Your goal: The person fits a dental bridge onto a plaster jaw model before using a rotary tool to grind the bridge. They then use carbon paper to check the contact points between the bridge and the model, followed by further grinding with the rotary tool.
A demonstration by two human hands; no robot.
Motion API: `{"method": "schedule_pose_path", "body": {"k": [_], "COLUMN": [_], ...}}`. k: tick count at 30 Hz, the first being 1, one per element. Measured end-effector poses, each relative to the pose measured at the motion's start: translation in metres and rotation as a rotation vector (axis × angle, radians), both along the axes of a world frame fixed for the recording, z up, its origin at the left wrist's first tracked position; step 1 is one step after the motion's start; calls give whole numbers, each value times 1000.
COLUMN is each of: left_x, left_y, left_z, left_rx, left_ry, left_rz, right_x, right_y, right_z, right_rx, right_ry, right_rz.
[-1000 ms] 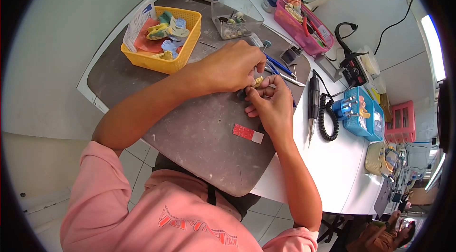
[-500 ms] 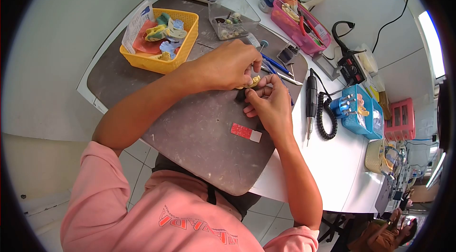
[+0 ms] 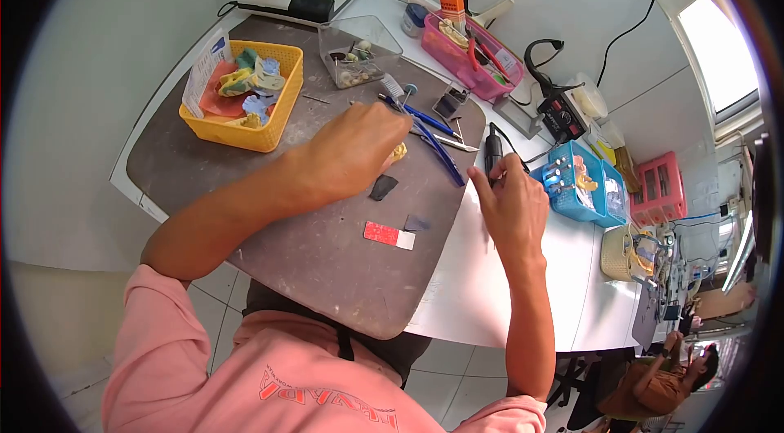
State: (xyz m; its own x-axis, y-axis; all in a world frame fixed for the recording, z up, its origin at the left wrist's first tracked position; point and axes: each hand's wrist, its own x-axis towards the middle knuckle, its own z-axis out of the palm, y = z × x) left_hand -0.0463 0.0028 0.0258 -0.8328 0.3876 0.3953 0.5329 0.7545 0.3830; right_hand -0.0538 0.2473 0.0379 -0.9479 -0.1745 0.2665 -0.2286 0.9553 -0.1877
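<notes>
My left hand (image 3: 367,143) is closed over the board, palm down, its fingertips hidden. A small yellow dental model (image 3: 398,153) sticks out from under it, mostly covered by the hand. On the white table to the right, my right hand (image 3: 516,203) has its thumb and fingers around a black rotary handpiece (image 3: 493,149). Below the left hand lies a dark scrap of abrasive paper (image 3: 383,186). Nearer my body are a red and white strip (image 3: 389,235) and a small grey piece (image 3: 417,223).
Blue-handled pliers (image 3: 441,154) and thin tools lie beyond my left hand. A yellow basket (image 3: 282,111), a clear box (image 3: 359,53), a pink basket (image 3: 490,82) and a blue basket (image 3: 573,203) surround the work area. A black control box (image 3: 562,116) stands behind the handpiece.
My right hand has left the yellow model and moved right to the handpiece. The left hand stays with the model. The dark scrap now shows fully on the board, and the view has shifted.
</notes>
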Motion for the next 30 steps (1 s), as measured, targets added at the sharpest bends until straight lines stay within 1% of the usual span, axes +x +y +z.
{"method": "schedule_pose_path", "body": {"k": [4,7,10,11,13,14,15,16,18,19,20,21,22,24,25,26,28,29,30], "left_x": [2,6,8,9,12,12,12,13,17,18,18,19,20,21,21,22,25,28,30], "left_y": [1,4,4,3,3,3,3,4,6,8,12,15,18,24,25,26,28,28,28], "left_z": [-2,0,6,11,22,28,33,35,32,26,15,6,0,-9,-15,-19,-24,-20,-19], "left_rx": [-74,-108,-146,-112,-79,67,213,213,710,713,918,1126,1132,1285,1288,1298,1310,1325,1337], "left_ry": [-8,-59,-41,-16,9,-110,-230,-230,-811,-822,-896,-964,-974,-976,-984,-980,-982,-1035,-1086], "left_rz": [-10,-2,-4,-25,-46,-91,-134,-130,-285,-281,-375,-472,-472,-518,-518,-498,-471,-414,-356], "right_x": [0,3,2,1,-2,-1,0,0,0,0,1,3,7,12,15,16,23,26,28], "right_y": [29,30,32,33,36,37,38,38,40,42,43,37,31,21,14,11,3,-2,0], "right_z": [-12,-14,-16,-19,-26,-25,-25,-24,-17,-17,-18,-17,-17,-15,-13,-17,-19,-24,-30], "right_rx": [48,70,56,53,-40,-40,-124,-208,-450,-683,-915,-1151,-1146,-1656,-1661,-1672,-1683,-1634,-1524], "right_ry": [-12,-99,-140,-136,-103,-100,-81,-64,-100,-127,-153,-114,-121,-279,-307,-304,-309,-212,-142], "right_rz": [-50,-156,-149,-147,-136,-135,-148,-160,-173,-134,-99,-63,-72,183,190,265,244,167,224]}}
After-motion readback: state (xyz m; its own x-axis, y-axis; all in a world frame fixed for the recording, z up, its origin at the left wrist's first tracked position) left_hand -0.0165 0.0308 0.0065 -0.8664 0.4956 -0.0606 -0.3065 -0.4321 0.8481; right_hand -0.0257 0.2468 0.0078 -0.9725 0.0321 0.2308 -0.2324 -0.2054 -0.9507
